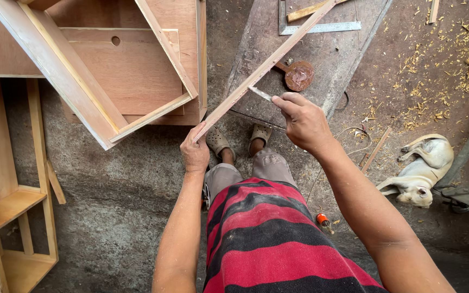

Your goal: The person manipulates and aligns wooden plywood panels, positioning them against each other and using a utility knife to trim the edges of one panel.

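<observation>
My left hand (195,150) grips the near end of a long thin wooden strip (267,64) that slants up to the right across the view. My right hand (301,119) pinches a small flat metal blade (260,93), its tip touching the strip's lower edge about midway. Below the hands I see my grey trousers, a red and black striped shirt, and my feet in grey clogs (217,142) on the concrete floor.
A plywood cabinet frame (109,70) lies at upper left, a wooden shelf unit (12,201) at left. A worn board (327,49) carries a metal square (321,27) and a round rusty lid (299,76). A pale dog (422,173) lies at right amid wood shavings.
</observation>
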